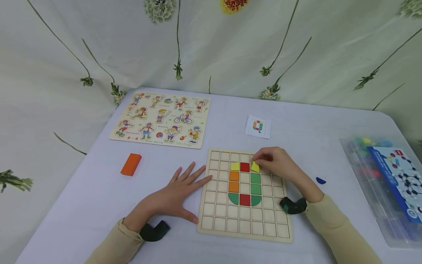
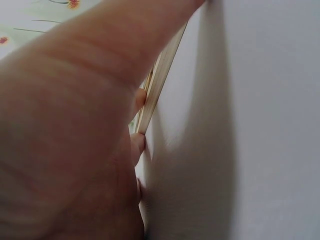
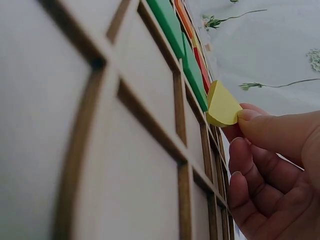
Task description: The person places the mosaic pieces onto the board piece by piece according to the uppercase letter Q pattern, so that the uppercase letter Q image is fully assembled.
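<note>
My right hand [image 1: 277, 161] pinches a yellow quarter-circle piece [image 3: 222, 106] between thumb and finger, over the top right of the pattern on the wooden grid board [image 1: 217, 220]. In the head view that yellow piece [image 1: 255, 167] is tilted beside a red square [image 1: 245, 167] and above a green square [image 1: 255, 178]. Orange squares [image 1: 234, 176] form the pattern's left side, with another yellow quarter-circle [image 1: 235, 167] above them. Along the bottom, a red square lies between two green quarter-circles. My left hand [image 1: 178, 192] is spread flat, its fingertips and thumb touching the board's left edge.
A picture card [image 1: 257, 127] lies behind the board. Further left are a sports puzzle board [image 1: 161, 119] and an orange block [image 1: 131, 164]. On the right sit a small dark blue half-circle piece [image 1: 321, 180] and a clear plastic case [image 1: 366, 198] with a blue booklet [image 1: 397, 176].
</note>
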`<state>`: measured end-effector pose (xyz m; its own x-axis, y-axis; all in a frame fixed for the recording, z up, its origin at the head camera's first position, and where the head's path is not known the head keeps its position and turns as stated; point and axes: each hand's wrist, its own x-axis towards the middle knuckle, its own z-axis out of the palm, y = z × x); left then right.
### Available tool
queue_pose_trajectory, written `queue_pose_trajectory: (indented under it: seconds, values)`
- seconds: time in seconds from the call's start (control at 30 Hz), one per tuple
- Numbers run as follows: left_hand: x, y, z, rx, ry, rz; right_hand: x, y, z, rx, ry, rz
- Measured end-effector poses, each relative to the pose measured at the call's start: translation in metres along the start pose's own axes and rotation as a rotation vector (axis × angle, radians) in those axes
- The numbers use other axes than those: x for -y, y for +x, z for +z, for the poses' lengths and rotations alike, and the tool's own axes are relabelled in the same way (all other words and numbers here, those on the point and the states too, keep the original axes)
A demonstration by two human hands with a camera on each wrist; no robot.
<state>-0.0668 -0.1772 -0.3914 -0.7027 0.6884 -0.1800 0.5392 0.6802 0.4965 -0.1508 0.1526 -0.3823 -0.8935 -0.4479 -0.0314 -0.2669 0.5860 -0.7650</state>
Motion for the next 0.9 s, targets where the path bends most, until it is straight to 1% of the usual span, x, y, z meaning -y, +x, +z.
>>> queue_pose_trajectory:
  seconds: [0.17, 0.33, 0.5, 0.73, 0.8, 0.9]
  values:
    - [-0.001, 0.000, -0.001, -0.002, 0.006, 0.007, 0.001, 0.001, -0.001, -0.011, -0.006, 0.007]
    - [-0.001, 0.000, -0.001, -0.011, 0.002, 0.020, 0.003, 0.002, 0.000, 0.006, -0.015, 0.010]
    - [0.000, 0.000, -0.001, -0.012, 0.009, 0.017, 0.005, 0.002, 0.002, 0.021, -0.024, 0.001]
    - [0.001, 0.001, 0.000, -0.009, 0.008, 0.019, 0.007, -0.003, 0.002, 0.024, -0.042, -0.009]
    - [0.001, 0.001, 0.000, -0.009, 0.003, 0.021, 0.006, -0.006, 0.000, 0.015, -0.035, -0.008]
    - [0.002, 0.000, 0.001, -0.003, 0.003, 0.014, 0.003, -0.014, -0.007, -0.029, -0.004, -0.005]
